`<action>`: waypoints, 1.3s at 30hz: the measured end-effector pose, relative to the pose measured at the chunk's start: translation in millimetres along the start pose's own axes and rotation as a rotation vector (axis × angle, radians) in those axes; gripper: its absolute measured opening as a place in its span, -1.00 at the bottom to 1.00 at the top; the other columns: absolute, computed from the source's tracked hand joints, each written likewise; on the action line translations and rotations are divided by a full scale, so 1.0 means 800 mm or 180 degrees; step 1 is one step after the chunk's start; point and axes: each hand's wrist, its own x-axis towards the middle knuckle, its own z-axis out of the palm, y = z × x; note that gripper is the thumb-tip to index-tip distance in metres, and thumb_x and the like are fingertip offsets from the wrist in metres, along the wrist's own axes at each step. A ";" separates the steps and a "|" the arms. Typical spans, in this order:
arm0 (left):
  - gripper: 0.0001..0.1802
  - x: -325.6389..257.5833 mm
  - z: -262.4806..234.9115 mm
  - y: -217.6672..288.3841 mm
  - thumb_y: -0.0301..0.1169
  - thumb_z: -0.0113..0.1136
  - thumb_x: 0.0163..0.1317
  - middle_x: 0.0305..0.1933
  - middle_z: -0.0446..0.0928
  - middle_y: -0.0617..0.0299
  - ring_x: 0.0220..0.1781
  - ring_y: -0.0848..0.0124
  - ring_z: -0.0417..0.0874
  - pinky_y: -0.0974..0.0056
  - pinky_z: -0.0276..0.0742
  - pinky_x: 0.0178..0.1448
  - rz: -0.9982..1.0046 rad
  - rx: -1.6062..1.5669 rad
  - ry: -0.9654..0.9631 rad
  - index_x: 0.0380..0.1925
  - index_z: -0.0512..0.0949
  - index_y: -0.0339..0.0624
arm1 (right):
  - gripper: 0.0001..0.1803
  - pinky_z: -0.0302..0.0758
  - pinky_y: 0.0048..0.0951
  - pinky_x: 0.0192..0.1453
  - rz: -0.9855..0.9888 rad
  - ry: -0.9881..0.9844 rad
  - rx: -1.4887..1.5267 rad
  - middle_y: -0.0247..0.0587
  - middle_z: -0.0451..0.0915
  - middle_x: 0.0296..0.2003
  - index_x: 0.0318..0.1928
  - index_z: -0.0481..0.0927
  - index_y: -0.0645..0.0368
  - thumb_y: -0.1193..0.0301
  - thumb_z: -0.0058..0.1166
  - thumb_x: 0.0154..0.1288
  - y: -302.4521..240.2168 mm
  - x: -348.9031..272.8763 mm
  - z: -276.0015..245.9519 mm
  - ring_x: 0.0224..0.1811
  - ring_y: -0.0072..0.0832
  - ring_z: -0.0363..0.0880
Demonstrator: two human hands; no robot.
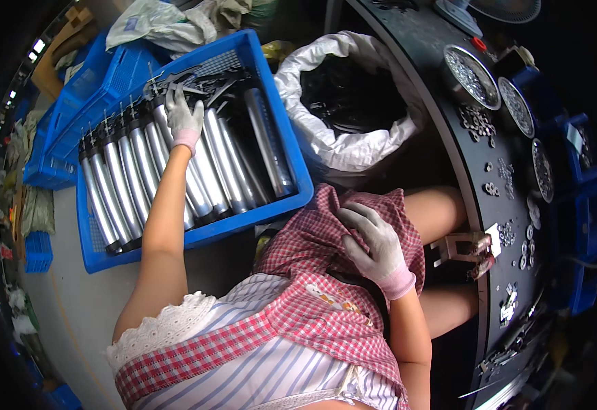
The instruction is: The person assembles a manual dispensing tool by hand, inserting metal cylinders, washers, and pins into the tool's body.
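My left hand (pixel 183 117), in a white knit glove with a pink cuff, reaches into a blue plastic crate (pixel 196 234). Its fingers are stretched and slightly apart over the upper ends of several shiny metal tubes (pixel 131 171), and it appears to touch them. The tubes lie side by side, with black end pieces and thin rods at their far ends. One tube (pixel 265 137) lies apart at the crate's right side. On my lap, over the red checked apron (pixel 305 225), my right hand (pixel 375 247) rests in a matching glove, fingers spread and holding nothing.
A white woven sack (pixel 343 147) with dark contents stands right of the crate. Along the right runs a dark workbench (pixel 459 147) with metal bowls (pixel 472 76) of small parts, loose washers and a small clamp-like fixture (pixel 464 247). More blue crates (pixel 100 89) stand at the left.
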 end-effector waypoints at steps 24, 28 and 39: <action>-0.57 0.088 -0.013 0.390 -0.21 -0.09 0.45 -0.41 0.52 0.46 -0.32 0.68 0.41 0.45 0.32 -0.18 0.1394 -0.3040 -0.3375 -0.43 0.53 -0.36 | -0.63 0.46 -0.24 0.13 0.0858 0.2430 -0.0946 0.14 0.57 0.00 0.03 0.55 0.34 0.57 0.04 0.18 0.033 -0.050 -0.084 0.01 -0.12 0.58; -0.46 0.020 -0.136 0.418 -0.08 -0.14 0.44 -0.42 0.56 0.30 -0.43 0.60 0.44 0.42 0.34 -0.27 0.1249 -0.3077 -0.3544 -0.51 0.53 -0.31 | -0.31 0.42 -0.13 0.13 0.0325 0.1726 -0.0915 0.18 0.47 0.04 0.24 0.31 0.32 0.33 0.22 0.12 0.009 0.032 -0.061 0.05 0.06 0.49; -0.28 -0.172 -0.111 0.464 0.04 0.12 0.31 0.11 0.51 0.05 0.15 0.34 0.52 0.28 0.40 0.25 0.0475 -0.4816 -0.4970 0.16 0.38 -0.44 | -0.64 0.48 -0.15 -0.21 0.1615 0.2471 0.0836 0.14 0.55 -0.38 -0.13 0.45 0.29 0.19 -0.16 0.45 0.003 -0.037 -0.060 -0.28 0.09 0.57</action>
